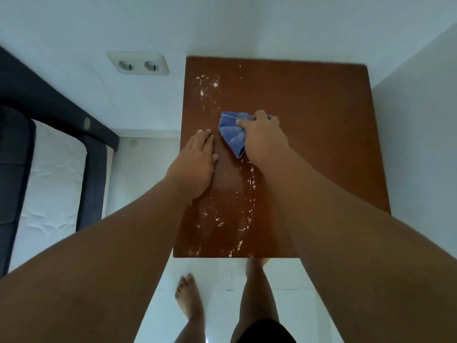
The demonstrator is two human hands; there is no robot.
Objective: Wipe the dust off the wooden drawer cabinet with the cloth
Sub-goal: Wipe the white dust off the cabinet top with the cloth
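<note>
Looking straight down from the head camera onto the brown top of the wooden cabinet (321, 149), pushed into a corner of white walls. Reaching forward over it with both bare arms. Pressing the left hand (196, 159) flat on the wood near the top's left edge, palm down, fingers straight and together, holding nothing. Gripping a bunched blue cloth (232, 136) in the right hand (262, 137), fingers curled over it, thumb across the fabric, cloth touching the wood near the middle of the top. Specks of white dust (243, 214) strewn between the arms toward the near edge, more beyond the cloth. Standing barefoot (188, 298) on pale floor. On the left wall, a double socket (138, 63); below it, a mattress (49, 181).
</note>
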